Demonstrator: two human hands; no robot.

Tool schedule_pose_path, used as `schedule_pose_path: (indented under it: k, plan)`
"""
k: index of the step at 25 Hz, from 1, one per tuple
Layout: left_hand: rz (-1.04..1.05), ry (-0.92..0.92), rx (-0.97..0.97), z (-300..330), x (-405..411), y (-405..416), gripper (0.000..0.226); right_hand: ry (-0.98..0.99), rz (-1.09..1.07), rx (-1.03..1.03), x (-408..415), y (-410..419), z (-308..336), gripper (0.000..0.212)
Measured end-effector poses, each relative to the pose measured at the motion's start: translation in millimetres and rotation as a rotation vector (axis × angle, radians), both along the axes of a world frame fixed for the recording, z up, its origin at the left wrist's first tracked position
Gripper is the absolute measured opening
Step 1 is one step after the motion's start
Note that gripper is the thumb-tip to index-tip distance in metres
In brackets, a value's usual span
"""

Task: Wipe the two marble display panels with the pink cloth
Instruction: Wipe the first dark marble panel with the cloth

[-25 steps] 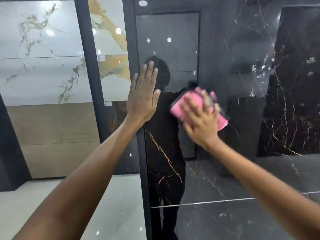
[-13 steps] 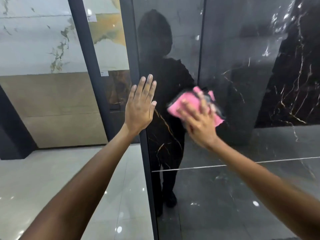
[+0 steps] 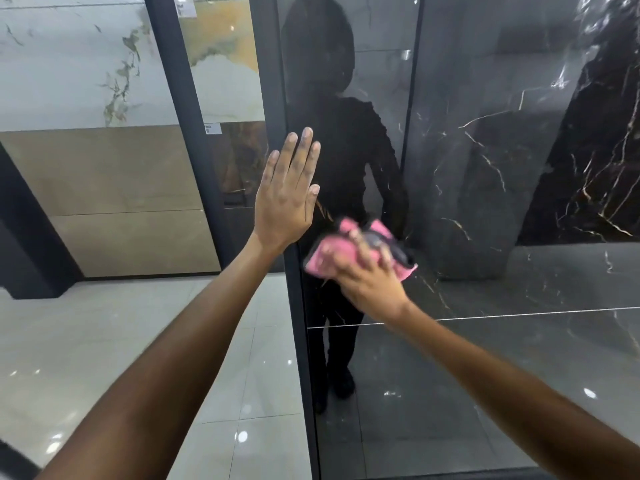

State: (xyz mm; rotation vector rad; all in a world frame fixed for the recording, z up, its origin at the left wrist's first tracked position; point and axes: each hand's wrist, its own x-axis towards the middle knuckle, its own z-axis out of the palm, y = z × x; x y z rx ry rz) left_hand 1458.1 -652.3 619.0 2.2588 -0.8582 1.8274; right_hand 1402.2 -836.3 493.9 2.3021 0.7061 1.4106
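Showroom walls of polished stone surround the person, and straight ahead stands the glossy black marble display panel with gold and white veins point(image 3: 467, 174), its left edge bounded by a dark metal frame post point(image 3: 277, 98). The left hand point(image 3: 287, 199) lies flat against that post's lower stretch, fingers straight and together, bracing. The right hand point(image 3: 367, 278), blurred with motion, has its fingers spread over the crumpled pink cloth point(image 3: 332, 254), pressing it to the panel just right of the post; whether any finger curls round the cloth I cannot tell.

Since a second ago the cloth has slid down the panel and closer to the post, from level with the left hand's fingers to below its wrist, and it now nears the thin horizontal joint line point(image 3: 485, 315) across the panel. The left hand has kept its place on the post. By my reckoning the wipe is working down the panel's left strip, with the wide area right of the post still to cover.
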Motion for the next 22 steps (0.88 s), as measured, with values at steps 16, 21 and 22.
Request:
schedule_pose_path:
  k: [16,21,22]
  plan:
    - [-0.033,0.153,-0.217,-5,-28,-27,0.057,0.276,-0.141,-0.526,-39,-69,-81,0.115]
    - [-0.057,0.188,-0.19,-34,-25,-64,0.06,0.046,-0.11,0.452,-38,-137,76,0.08]
    - [0.005,0.168,-0.18,-39,-21,-69,0.061,-0.008,-0.104,0.714,-36,-135,90,0.076]
